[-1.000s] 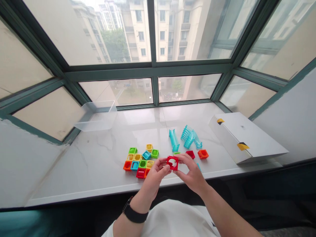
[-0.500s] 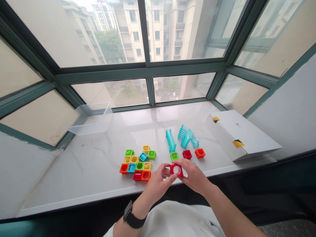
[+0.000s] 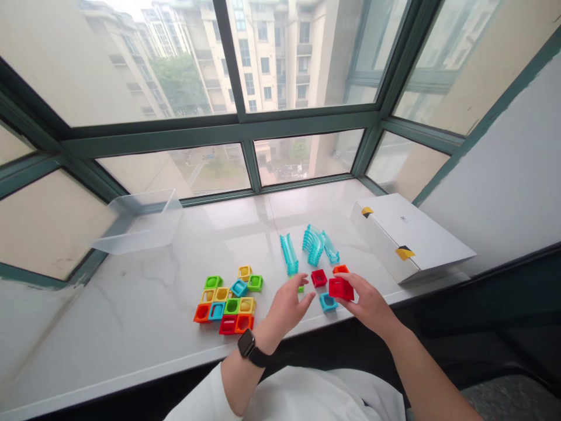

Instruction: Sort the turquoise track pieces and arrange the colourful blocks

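Windowsill (image 3: 131, 327) | translucent bin (image 3: 134, 243) | box (image 3: 425, 231) (contents hidden) | right hand (image 3: 371, 305): red block (image 3: 340, 289)

Windows (image 3: 302, 158) in dark green frames (image 3: 307, 124) wrap 3 sides of a white, grey-veined surface (image 3: 228, 228), and a white wall (image 3: 495, 175) with a ragged painted edge meets them at the right; outside stand pale, tall buildings (image 3: 280, 35) and a leafy green tree (image 3: 179, 82), and soft daylight shines on the surface

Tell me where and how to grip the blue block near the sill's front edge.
Probably best pinch the blue block by its left and right outer walls, coming from the near side: it is squat and square-sided, and that side lies open, whereas the right hand holds a red block close at its upper right.
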{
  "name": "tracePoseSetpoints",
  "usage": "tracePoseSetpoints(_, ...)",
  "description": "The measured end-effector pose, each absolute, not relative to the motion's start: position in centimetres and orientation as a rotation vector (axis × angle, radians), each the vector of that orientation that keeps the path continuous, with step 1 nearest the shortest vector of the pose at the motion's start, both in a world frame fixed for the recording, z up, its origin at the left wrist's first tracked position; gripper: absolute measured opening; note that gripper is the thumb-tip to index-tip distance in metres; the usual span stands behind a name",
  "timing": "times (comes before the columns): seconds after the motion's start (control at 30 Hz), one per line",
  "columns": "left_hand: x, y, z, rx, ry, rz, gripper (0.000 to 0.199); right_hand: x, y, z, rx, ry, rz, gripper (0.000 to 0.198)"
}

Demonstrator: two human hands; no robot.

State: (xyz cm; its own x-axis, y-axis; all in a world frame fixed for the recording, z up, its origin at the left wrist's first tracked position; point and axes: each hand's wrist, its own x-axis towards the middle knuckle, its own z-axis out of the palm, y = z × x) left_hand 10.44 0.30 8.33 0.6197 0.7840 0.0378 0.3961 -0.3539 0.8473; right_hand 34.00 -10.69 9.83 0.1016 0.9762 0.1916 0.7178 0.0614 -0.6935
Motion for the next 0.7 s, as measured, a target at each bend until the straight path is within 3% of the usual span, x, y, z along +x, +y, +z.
tracePoseSetpoints(0.2,14.5,2.1,4.7,2.37,0.855,0.534,0.062,36.4,-10.1,9.2,-1.801,-1.635,0.443,0.049)
tracePoseSetpoints(0.5,16.9,2.6,2.7,2.542,0.98,0.365,0.06,36.4,-7.3,7.1,-1.772,-1.713,0.478,0.046)
tracePoseSetpoints(0.7,17.0,3.0,2.8,2.508,1.005,0.326,0.06,35.7,-5.5,5.8,-1.797,-1.742,0.486,0.06)
